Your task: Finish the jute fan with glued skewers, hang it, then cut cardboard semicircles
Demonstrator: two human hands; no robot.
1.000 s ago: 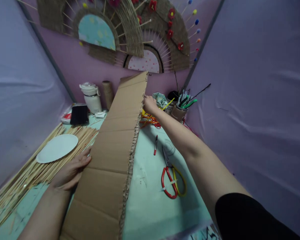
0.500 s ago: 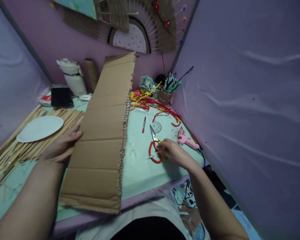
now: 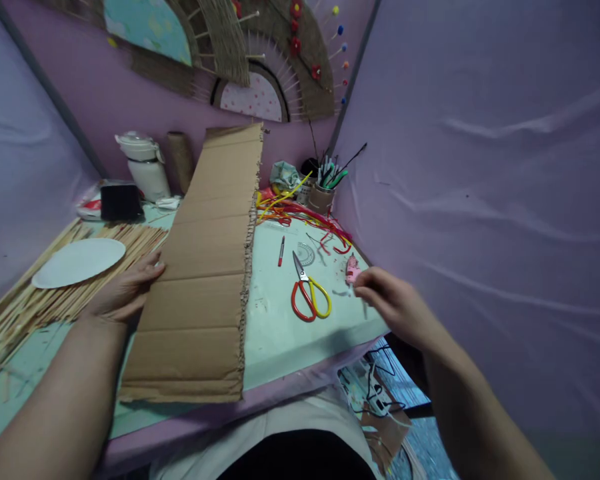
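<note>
My left hand (image 3: 130,287) grips the left edge of a long piece of corrugated cardboard (image 3: 205,267), which stands tilted over the table with a ragged right edge. Over the right side of the table, the fingers of my right hand (image 3: 393,300) are pinched together. Thin pale slivers show by the fingertips, too blurred to tell what they are. Just beyond these fingers lies a pink glue gun (image 3: 353,270), its handle partly hidden by the hand. Scissors (image 3: 305,293) with one red and one yellow handle rest between the cardboard and my right hand.
A red-tipped pen (image 3: 281,251) and a clear protractor (image 3: 306,253) lie behind the scissors. Red and yellow strands (image 3: 305,212) spread before a pen holder (image 3: 323,197). At left, a white oval plate (image 3: 80,262) rests on thin sticks (image 3: 70,300); a white jar (image 3: 147,170) stands behind.
My right hand has moved right, away from the scissors towards the glue gun. The scissors lie uncovered. My left hand keeps its grip on the cardboard, and the view has shifted slightly.
</note>
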